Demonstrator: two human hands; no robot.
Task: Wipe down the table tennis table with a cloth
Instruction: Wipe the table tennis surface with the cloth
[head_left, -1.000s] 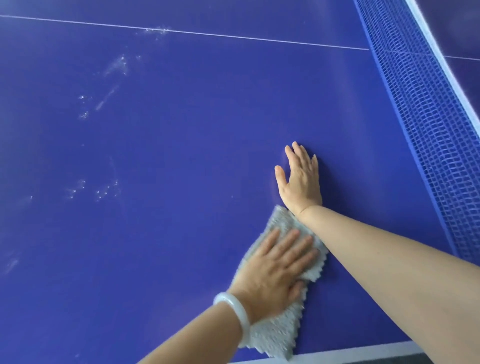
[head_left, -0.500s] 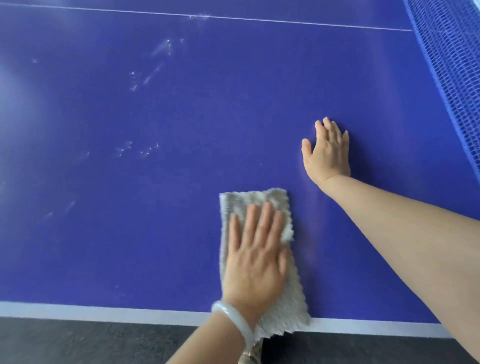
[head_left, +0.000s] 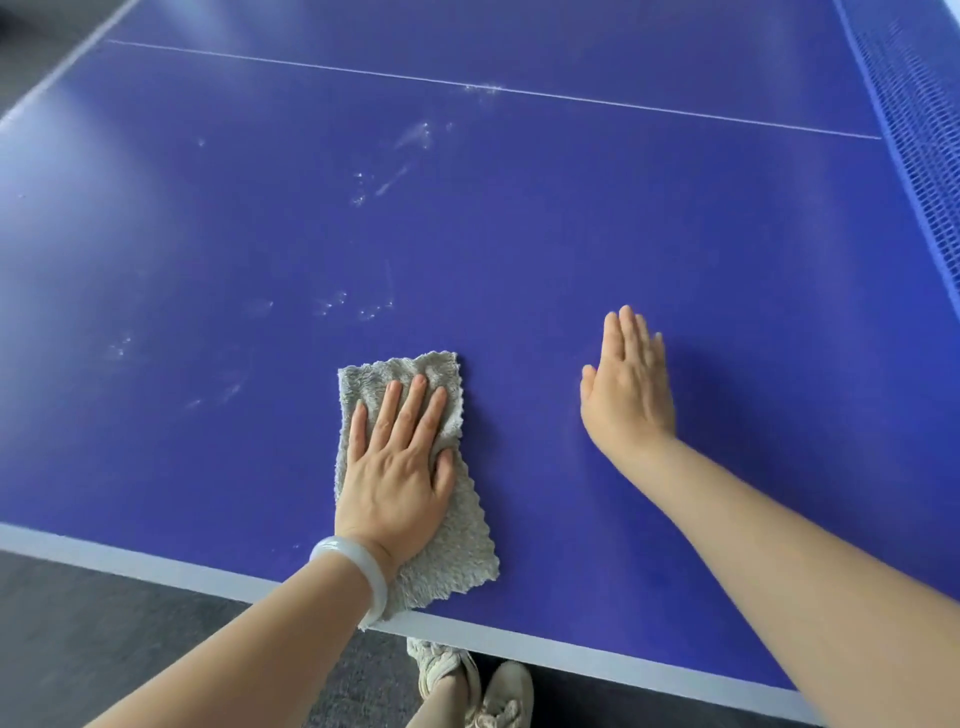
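Two hands lie flat on the blue table tennis table (head_left: 571, 234). The left hand (head_left: 395, 467) presses down on the grey cloth (head_left: 452, 551), its fingers straight and slightly spread, curled round nothing. The cloth's far edge shows just beyond those fingertips, and its near end runs back under the palm to reach the table's white edge band (head_left: 571, 649). A pale bracelet (head_left: 358, 571) sits on that wrist.

The right hand (head_left: 628, 384) rests bare on the surface, well to the right of the left fingers and apart from the cloth, with its fingers straight, close together and holding nothing.

Pale smudges (head_left: 358, 306) dot the surface just ahead of the left fingertips and off to their left, with more farther ahead, near the thin white line (head_left: 519, 92). The blue net (head_left: 924, 130) runs well to the right of the right fingers. Behind both wrists, below the table edge, light shoes (head_left: 483, 680) stand on the dark floor (head_left: 104, 623).
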